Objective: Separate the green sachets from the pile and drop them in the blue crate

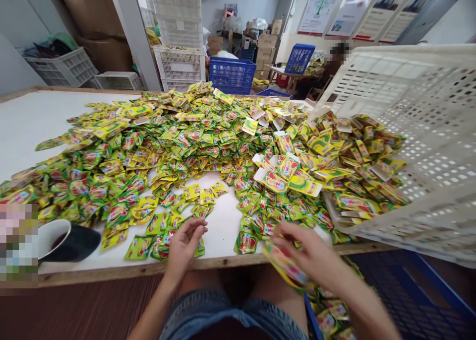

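Observation:
My right hand point(307, 250), smeared by motion, grips a small yellow and green box point(284, 268) just off the table's front edge, above packets lying in a blue crate point(427, 290). Over the sachets near the edge hovers my left hand point(186, 240), fingers loosely curled and apart from the thumb, with nothing visible in it. Around it lie small green sachets point(158, 224) and a few yellow ones point(192, 192). Flat open-ended boxes point(271, 179) are piled to the right of the middle, nearer my right hand.
A large white perforated basket point(420, 181) lies tipped on the right, spilling boxes onto the white table point(29, 121). A dark cup point(70, 240) stands at the left front. Beyond are stacked white crates point(180, 64), a blue crate point(232, 74) and another seated person point(327, 72).

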### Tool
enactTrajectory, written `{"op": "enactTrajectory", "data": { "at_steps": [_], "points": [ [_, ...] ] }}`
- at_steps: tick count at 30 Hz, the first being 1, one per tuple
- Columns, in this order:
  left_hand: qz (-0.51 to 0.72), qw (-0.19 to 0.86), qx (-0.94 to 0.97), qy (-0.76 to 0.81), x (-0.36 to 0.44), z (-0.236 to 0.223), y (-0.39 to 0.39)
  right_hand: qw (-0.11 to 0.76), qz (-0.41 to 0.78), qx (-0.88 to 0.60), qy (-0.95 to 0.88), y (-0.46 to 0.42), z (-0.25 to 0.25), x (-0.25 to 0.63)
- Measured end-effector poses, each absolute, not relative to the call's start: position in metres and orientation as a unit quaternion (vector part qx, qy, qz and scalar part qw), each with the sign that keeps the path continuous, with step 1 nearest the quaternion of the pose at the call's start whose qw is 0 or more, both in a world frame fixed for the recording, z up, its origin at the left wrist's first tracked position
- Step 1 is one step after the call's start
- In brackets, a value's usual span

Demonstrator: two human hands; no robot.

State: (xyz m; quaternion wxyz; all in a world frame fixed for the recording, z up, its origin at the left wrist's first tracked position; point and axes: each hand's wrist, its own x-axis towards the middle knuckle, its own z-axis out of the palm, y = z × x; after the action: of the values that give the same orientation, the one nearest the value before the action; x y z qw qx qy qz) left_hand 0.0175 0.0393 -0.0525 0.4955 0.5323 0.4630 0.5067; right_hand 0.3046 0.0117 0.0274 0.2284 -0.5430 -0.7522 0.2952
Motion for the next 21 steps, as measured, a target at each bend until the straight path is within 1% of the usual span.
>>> {"op": "enactTrajectory", "data": {
  "at_steps": [2,3,4,6,7,8,9,11,12,14,16,17,18,19,21],
  "points": [
    [0.484,0.5,0.534,0.48,0.02,-0.054,0.042,0.046,0.266,-0.632,-0.727,0.018,0.041,0.345],
    [0.468,0.496,0.55,0.483,0.021,-0.054,0.042,-0.016,0.245,-0.66,-0.71,0.027,0.043,0.357],
    [0.451,0.488,0.568,0.486,0.023,-0.055,0.043,-0.015,0.2,-0.673,-0.712,0.039,0.041,0.364],
    [0.432,0.462,0.597,0.493,0.025,-0.055,0.041,0.056,0.085,-0.679,-0.727,0.072,0.028,0.365],
    [0.432,0.451,0.603,0.497,0.025,-0.055,0.04,0.083,0.005,-0.697,-0.712,0.089,0.019,0.361],
    [0.435,0.444,0.603,0.5,0.023,-0.055,0.038,0.092,-0.051,-0.711,-0.696,0.105,0.009,0.356],
    [0.441,0.445,0.598,0.5,0.021,-0.055,0.036,0.088,-0.071,-0.722,-0.682,0.119,-0.001,0.351],
    [0.455,0.467,0.575,0.495,0.015,-0.053,0.032,0.1,-0.056,-0.731,-0.673,0.137,-0.017,0.339],
    [0.464,0.482,0.558,0.49,0.013,-0.052,0.031,0.124,-0.061,-0.727,-0.673,0.14,-0.021,0.333],
    [0.484,0.507,0.534,0.472,0.013,-0.05,0.032,0.207,-0.079,-0.702,-0.677,0.132,-0.023,0.313],
    [0.503,0.529,0.531,0.43,0.019,-0.049,0.036,0.314,-0.066,-0.642,-0.696,0.11,-0.018,0.282],
    [0.515,0.539,0.531,0.404,0.024,-0.049,0.039,0.346,-0.043,-0.601,-0.719,0.097,-0.015,0.263],
    [0.526,0.552,0.524,0.38,0.029,-0.049,0.043,0.365,0.005,-0.552,-0.75,0.085,-0.012,0.245],
    [0.539,0.565,0.503,0.371,0.034,-0.05,0.046,0.364,0.066,-0.507,-0.779,0.075,-0.009,0.228],
    [0.568,0.567,0.439,0.405,0.039,-0.051,0.051,0.309,0.179,-0.412,-0.838,0.069,-0.006,0.206]
  ]
}}
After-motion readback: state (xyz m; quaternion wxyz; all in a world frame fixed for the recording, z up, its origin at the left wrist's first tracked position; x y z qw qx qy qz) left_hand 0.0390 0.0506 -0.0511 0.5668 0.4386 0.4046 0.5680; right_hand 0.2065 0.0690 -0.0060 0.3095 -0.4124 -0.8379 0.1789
